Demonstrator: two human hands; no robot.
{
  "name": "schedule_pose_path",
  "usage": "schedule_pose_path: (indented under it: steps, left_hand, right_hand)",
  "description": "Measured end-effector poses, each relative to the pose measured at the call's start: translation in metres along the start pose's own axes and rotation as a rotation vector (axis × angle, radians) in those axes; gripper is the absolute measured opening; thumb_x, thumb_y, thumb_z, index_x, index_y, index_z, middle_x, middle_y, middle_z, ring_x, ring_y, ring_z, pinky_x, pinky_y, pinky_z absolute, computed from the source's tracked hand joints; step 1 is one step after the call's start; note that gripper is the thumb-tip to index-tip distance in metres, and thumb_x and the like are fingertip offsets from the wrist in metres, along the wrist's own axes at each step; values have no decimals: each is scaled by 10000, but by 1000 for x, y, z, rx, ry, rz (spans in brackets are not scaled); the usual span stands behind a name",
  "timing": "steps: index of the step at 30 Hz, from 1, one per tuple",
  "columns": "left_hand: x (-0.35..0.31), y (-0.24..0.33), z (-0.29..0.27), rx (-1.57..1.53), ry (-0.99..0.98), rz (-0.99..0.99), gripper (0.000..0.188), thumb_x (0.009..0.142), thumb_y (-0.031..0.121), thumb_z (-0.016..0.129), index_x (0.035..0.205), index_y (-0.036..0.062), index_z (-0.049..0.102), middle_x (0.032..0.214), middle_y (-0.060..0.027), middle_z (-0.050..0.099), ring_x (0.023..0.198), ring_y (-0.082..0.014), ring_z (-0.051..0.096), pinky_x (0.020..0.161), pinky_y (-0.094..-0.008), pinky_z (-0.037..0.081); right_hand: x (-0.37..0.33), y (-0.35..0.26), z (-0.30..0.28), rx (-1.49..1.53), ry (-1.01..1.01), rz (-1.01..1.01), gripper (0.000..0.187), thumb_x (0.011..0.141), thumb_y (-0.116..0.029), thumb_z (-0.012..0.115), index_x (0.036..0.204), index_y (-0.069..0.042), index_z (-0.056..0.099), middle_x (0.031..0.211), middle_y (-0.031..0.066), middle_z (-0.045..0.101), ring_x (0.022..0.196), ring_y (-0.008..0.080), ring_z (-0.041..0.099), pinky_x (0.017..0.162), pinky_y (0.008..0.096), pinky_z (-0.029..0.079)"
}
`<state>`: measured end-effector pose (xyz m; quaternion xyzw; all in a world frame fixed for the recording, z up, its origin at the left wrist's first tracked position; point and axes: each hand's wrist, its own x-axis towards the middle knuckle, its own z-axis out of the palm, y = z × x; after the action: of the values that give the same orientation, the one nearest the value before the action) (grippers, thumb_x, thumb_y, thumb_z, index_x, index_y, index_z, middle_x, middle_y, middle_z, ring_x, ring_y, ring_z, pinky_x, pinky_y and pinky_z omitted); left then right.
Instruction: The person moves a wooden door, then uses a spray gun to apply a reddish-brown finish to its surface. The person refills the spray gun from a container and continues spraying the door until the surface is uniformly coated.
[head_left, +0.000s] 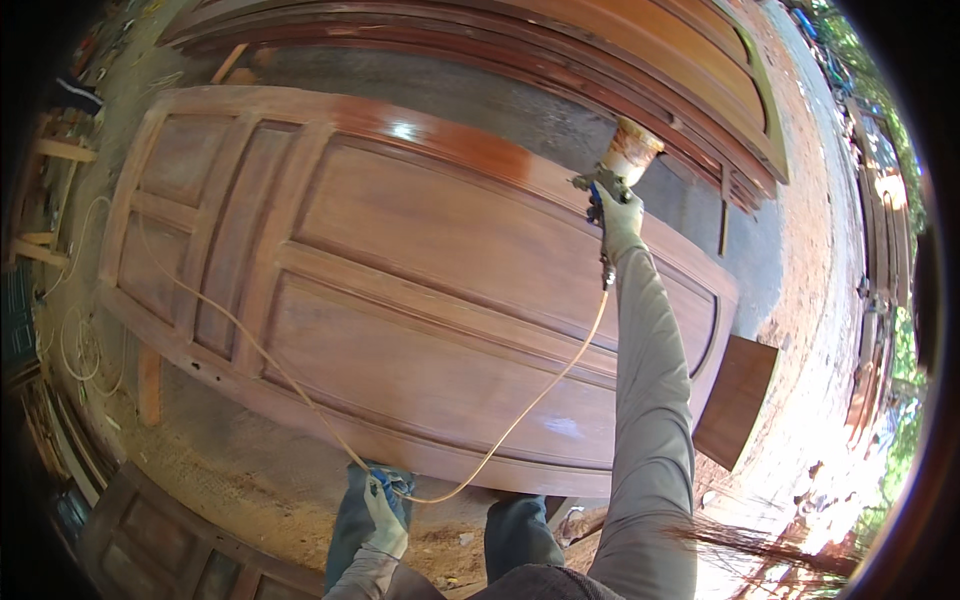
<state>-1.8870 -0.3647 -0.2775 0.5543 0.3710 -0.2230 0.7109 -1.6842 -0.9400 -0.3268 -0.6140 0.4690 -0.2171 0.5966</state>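
Note:
My gloved right hand (622, 212) grips a spray gun (598, 205) over the far edge of a wooden panel door (430, 270). A stained whitish cup (631, 150) sits on the gun. Along the door's far rail a wet, glossy red-brown stretch (430, 135) ends left of the gun; the rest looks matte and paler. From the gun's handle a thin tan air hose (533, 410) sags across the door to my left hand (385, 520). That hand, also gloved, is closed round the hose by the near edge, with something blue beside its fingers.
Several stained doors (690, 75) lie stacked beyond the far edge. Another panel door (160, 540) lies at the lower left. A brown board (737, 400) juts out at the door's right end. Coiled hose (85, 350) lies on the dirt ground at left.

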Motion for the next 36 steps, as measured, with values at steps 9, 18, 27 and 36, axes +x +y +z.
schedule_pose_path:
  steps: [9,18,27,36]
  left_hand:
    - [-39,-39,39,445,-282,-138,294,986,308,566,1012,16,582,902,-52,618,798,-144,590,760,-302,477]
    - [-43,-42,118,461,-628,-70,337,932,329,639,930,1,562,949,-139,633,810,-187,607,717,-321,501]
    - [-26,-5,141,392,-654,-83,294,947,297,615,993,13,553,911,-128,624,707,-199,652,623,-312,573]
    - [-3,25,128,349,-400,84,339,963,338,583,1056,12,568,945,-114,664,719,-156,662,615,-285,563]
  right_hand:
    - [27,48,-281,-231,391,-37,184,828,-139,747,906,5,662,690,52,640,494,135,593,418,273,487]
    - [30,110,-467,-907,759,-45,275,784,-327,725,954,-111,732,863,110,720,777,237,696,703,382,531]
    - [-6,137,-481,-881,657,-131,350,824,-256,685,1142,-112,687,1013,113,725,955,241,698,838,350,525]
    - [-51,48,-226,-344,220,-80,238,854,-150,713,1049,-16,681,735,21,650,521,90,578,447,237,450]
